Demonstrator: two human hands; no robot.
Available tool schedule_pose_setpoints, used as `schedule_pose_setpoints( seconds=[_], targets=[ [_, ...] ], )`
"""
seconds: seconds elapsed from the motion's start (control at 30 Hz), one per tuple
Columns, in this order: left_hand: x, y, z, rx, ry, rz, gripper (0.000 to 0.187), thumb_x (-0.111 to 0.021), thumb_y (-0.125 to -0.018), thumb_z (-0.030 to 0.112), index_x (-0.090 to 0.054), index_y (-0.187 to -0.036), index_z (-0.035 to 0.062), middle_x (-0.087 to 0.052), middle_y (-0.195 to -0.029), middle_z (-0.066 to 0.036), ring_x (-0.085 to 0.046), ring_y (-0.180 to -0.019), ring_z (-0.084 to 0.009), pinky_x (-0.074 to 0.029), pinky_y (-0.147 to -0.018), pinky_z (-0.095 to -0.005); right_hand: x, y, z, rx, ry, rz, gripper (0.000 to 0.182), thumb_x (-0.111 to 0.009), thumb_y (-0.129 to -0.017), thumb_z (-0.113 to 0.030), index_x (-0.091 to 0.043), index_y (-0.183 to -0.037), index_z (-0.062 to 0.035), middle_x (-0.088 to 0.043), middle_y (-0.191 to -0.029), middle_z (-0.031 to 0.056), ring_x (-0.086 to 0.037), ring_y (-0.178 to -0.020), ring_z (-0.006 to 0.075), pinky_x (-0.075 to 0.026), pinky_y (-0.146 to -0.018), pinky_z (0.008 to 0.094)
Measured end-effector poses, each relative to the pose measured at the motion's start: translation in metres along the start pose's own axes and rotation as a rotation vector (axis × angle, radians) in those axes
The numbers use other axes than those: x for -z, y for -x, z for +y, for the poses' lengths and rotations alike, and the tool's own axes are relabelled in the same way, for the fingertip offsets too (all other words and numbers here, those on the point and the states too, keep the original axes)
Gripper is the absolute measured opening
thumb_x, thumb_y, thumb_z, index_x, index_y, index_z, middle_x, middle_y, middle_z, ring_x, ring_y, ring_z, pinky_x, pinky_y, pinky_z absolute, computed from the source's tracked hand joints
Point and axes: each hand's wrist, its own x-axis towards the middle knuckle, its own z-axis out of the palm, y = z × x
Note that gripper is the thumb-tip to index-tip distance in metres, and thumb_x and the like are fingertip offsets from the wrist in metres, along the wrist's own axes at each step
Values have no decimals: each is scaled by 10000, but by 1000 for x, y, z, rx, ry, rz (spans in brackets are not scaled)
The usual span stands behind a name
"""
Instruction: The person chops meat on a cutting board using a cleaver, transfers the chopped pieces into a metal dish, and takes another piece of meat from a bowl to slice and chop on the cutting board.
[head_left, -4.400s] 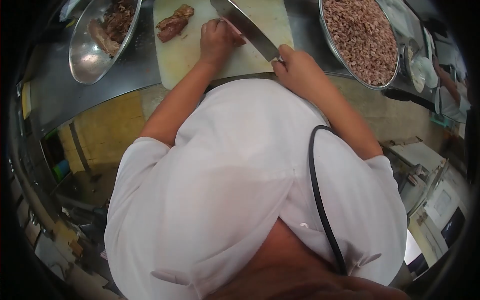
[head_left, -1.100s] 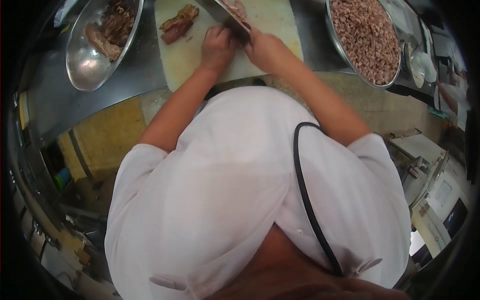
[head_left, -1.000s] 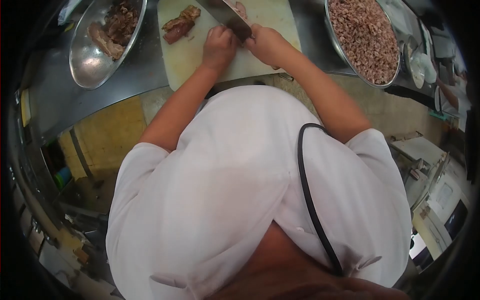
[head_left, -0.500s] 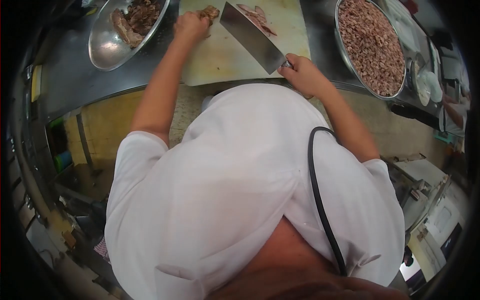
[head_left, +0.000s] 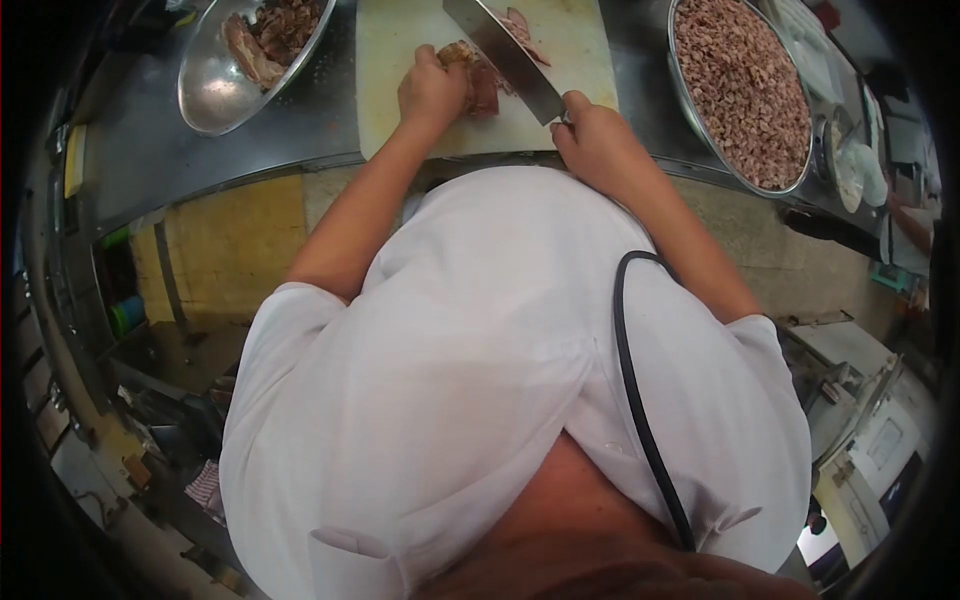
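My left hand (head_left: 433,88) grips a chunk of cooked meat (head_left: 482,90), browned on the outside and pinkish red on its cut side, on the pale cutting board (head_left: 395,30). In my right hand (head_left: 592,130) is the handle of a broad cleaver (head_left: 508,62). Its blade slants up and left across the board, just right of the chunk. Beyond the blade lie a few thin meat slices (head_left: 522,32), partly hidden behind it.
At the left, a metal bowl (head_left: 205,105) holds larger browned meat pieces (head_left: 270,45). A big metal bowl (head_left: 683,85) full of diced meat (head_left: 745,95) stands on the right. Past it, another person's arm (head_left: 912,225) shows at the edge.
My left hand has moved right and toward me with the meat, which now sits beside the blade. The cleaver has shifted slightly, its handle end a little farther from me.
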Motion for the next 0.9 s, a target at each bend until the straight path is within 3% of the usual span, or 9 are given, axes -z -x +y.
schedule_pose_setpoints(
  seconds=[0.03, 0.1, 0.2, 0.47, 0.6, 0.63, 0.7, 0.8, 0.9],
  targets=[
    [-3, 0, -5, 2, 3, -3, 378, -650, -851, 242, -637, -1115, -28, -698, -1025, -278, -668, -983, -456, -537, -873, -504, 5, 4, -4, -4, 1, -9, 241, -551, -914, -158, -554, -1008, 64, -666, -864, 323, -660, -859, 493, -510, -815, 545],
    [-12, -2, -21, -450, -68, 246, 329, -666, -861, 205, -694, -1135, 23, -672, -1101, -231, -641, -1001, -419, -524, -903, -484, 10, 11, -9, -8, 13, -30, 243, -553, -916, -161, -553, -1008, 64, -667, -863, 320, -661, -861, 492, -511, -814, 544],
    [-20, -7, -29, -673, -2, 261, 266, -640, -855, 160, -724, -1092, 74, -645, -1101, -165, -613, -1004, -377, -525, -894, -469, 8, 9, -12, -46, 46, -83, 244, -554, -920, -163, -553, -1012, 63, -669, -863, 314, -663, -869, 488, -511, -814, 545],
    [-35, -9, -38, -586, 70, 277, 276, -648, -830, 163, -732, -1086, 101, -647, -1101, -153, -616, -990, -379, -526, -888, -476, 2, -11, -24, -81, 105, -178, 230, -542, -912, -141, -567, -1037, 51, -681, -921, 310, -667, -923, 480, -510, -845, 547],
    [-44, -13, -39, -632, 35, 377, 247, -651, -768, 162, -711, -997, 91, -644, -1082, -164, -608, -936, -383, -528, -823, -498, -55, -68, 0, 105, 115, 34, 228, -563, -938, -151, -554, -1067, 37, -681, -914, 310, -663, -899, 480, -520, -829, 544],
    [-44, -13, -38, -632, 35, 379, 247, -651, -768, 162, -711, -997, 91, -644, -1082, -164, -608, -936, -383, -528, -823, -498, -65, -93, 2, 361, 62, 310, 244, -574, -936, -159, -555, -1074, 41, -686, -932, 306, -665, -911, 476, -523, -830, 539],
    [-43, -9, -40, -607, 46, 385, 238, -647, -774, 169, -700, -993, 91, -633, -1077, -161, -604, -949, -379, -519, -829, -501, -72, -106, 4, 604, -2, 589, 260, -585, -934, -167, -556, -1082, 44, -690, -949, 303, -667, -923, 472, -525, -831, 533],
    [-42, -6, -41, -570, 63, 366, 329, -633, -843, 197, -691, -1140, 67, -621, -1130, -194, -600, -1027, -388, -504, -917, -494, -56, -94, 7, 303, 28, 255, 264, -593, -935, -173, -556, -1068, 52, -687, -939, 301, -663, -920, 474, -522, -822, 532],
    [-39, -6, -43, -570, 41, 308, 323, -637, -847, 201, -690, -1140, 77, -612, -1121, -193, -599, -1027, -380, -504, -910, -492, -35, -68, 3, 73, 55, 8, 259, -593, -941, -174, -555, -1043, 60, -679, -914, 302, -659, -899, 477, -515, -803, 531]
  ],
)
